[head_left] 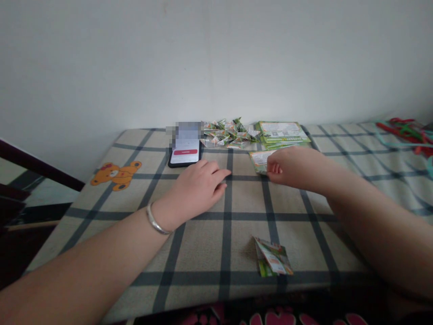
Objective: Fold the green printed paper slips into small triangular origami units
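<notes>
My left hand [199, 185], with a silver bangle on the wrist, hovers over or rests on the checked cloth, just in front of a phone [185, 153] with a lit screen. Its fingers are slightly bent and apart, with nothing in them. My right hand [289, 167] is closed at the right end of a green and white printed leaflet [259, 161]; the fingertips are mostly hidden. Behind it lies a stack of similar leaflets [284, 131]. To the stack's left is a heap of folded paper pieces [232, 133]. Close to the front edge sits a single folded paper piece [274, 257].
A checked tablecloth [203, 243] covers the table, which stands against a white wall [216, 58]. An orange bear picture [117, 175] is on the cloth at left. Red and pale green cords or straps [404, 133] lie at the far right. Dark wooden furniture [37, 164] stands beyond the left edge.
</notes>
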